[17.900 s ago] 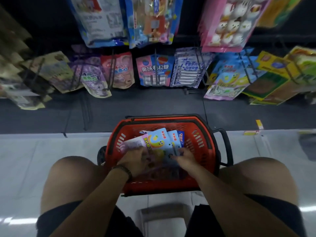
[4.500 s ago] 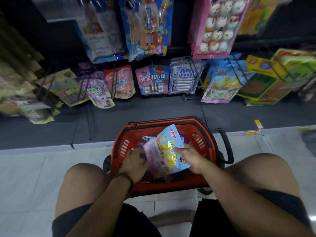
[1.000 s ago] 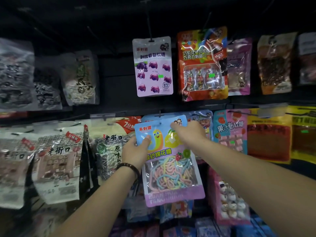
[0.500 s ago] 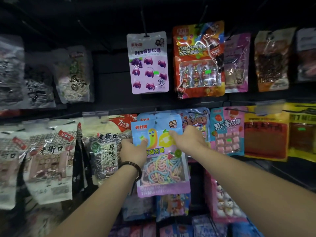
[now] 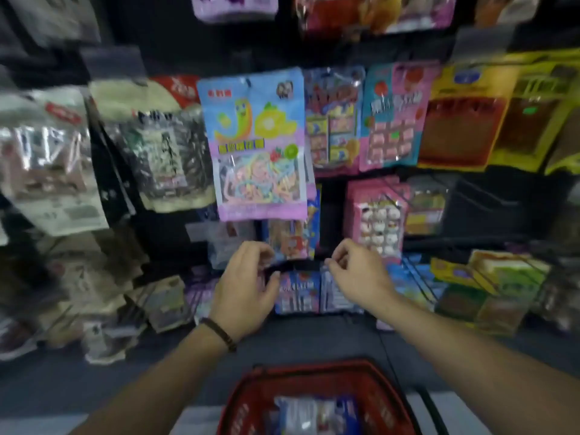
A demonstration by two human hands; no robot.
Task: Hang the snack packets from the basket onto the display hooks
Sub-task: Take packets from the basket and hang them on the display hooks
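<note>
Snack packet (image 5: 257, 142), blue at the top and lilac at the bottom with bright candy strings behind its window, hangs in the middle row of the display wall. It is roughly upright; its hook is too blurred to make out. Packets crowd it on both sides: pale and black bags (image 5: 157, 146) at its left edge, a pink-and-blue packet (image 5: 392, 114) and yellow packets (image 5: 464, 117) further right. A pink marshmallow packet (image 5: 376, 218) hangs one row down.

Both hands are below the packet's lower edge and clear of it. The left hand (image 5: 248, 287), with a dark bracelet (image 5: 219, 332) at the wrist, is empty, fingers loosely bent. The right hand (image 5: 357, 274) also holds nothing, fingers loosely curled. A gap separates the two hands.

Below the lowest row runs a dark floor strip (image 5: 94, 381). The red basket (image 5: 314, 368) sits between the forearms at the bottom edge of the view, with more packets (image 5: 317, 412) inside.
</note>
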